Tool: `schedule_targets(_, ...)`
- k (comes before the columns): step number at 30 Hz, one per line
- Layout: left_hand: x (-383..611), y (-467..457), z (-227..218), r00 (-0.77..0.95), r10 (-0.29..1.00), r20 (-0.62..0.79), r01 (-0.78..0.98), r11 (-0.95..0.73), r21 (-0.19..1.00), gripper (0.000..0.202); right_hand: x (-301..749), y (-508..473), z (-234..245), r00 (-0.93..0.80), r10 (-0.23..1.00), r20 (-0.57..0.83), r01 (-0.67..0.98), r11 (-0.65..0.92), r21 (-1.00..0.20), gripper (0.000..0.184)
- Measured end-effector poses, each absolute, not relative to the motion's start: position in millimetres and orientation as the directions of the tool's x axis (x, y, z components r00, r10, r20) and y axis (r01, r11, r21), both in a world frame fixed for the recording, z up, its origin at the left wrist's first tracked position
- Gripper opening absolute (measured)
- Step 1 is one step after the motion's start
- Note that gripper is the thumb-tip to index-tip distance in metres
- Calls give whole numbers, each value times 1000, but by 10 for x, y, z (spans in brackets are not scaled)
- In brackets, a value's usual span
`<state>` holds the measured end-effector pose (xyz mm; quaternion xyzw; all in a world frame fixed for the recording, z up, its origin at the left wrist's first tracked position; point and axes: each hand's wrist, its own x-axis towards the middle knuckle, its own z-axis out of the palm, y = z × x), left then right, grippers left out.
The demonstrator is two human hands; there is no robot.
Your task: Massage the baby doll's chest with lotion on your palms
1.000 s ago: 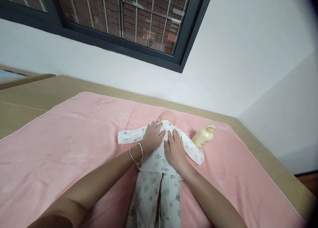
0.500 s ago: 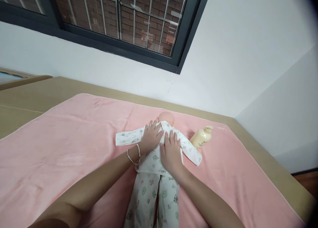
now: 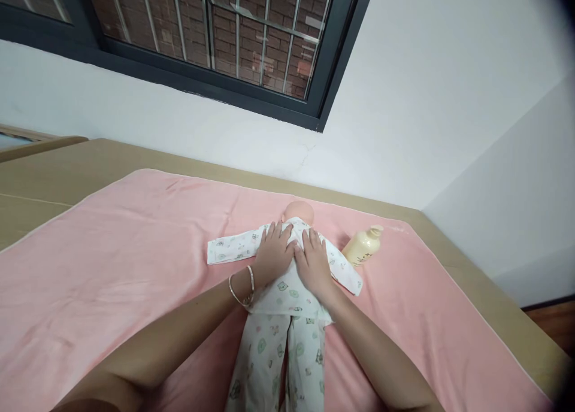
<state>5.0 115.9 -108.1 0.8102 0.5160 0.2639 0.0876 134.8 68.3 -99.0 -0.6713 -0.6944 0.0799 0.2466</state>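
Note:
A baby doll (image 3: 298, 210) lies on a pink blanket (image 3: 148, 232), its head toward the wall and its face not visible. It wears a white patterned top (image 3: 283, 295) with both sleeves spread out, and matching trousers (image 3: 260, 358). My left hand (image 3: 275, 251) rests flat on the upper left of the top, fingers spread, bangles at the wrist. Beside it my right hand (image 3: 313, 262) lies flat on the upper right of the top, fingers stretched toward the doll's head. The thumbs almost meet in the middle.
A cream pump bottle (image 3: 363, 246) stands on the blanket just right of the doll's right sleeve. The blanket covers a wooden surface (image 3: 121, 154) that runs along a white wall (image 3: 377, 148). Above is a dark-framed window (image 3: 202, 79) with metal bars outside.
My right hand has slid a little up the top, toward the doll's head. My left hand stays nearly in place. The whole view has shifted slightly.

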Motion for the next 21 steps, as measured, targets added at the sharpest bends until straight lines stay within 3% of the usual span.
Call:
schedule_targets(6,-63,1469,-1096,340,884,320,776,-456,436,49,1208,585,-1047,45,975,217,880,64,-471,60)
schedule_targets(12,121,1067,-1170,299,826,479,807,-486,334,50,1667,1035,-993,-5,969,246,829,142,-541,58)
schedule_targets(18,106,1104,-1153,361,816,452,742,-545,391,52,1432,741,-979,7,952,305,917,115,-382,56)
schedule_targets(21,6,1308,-1117,410,825,388,717,-555,422,54,1209,515,-1014,-70,941,331,938,175,-299,57)
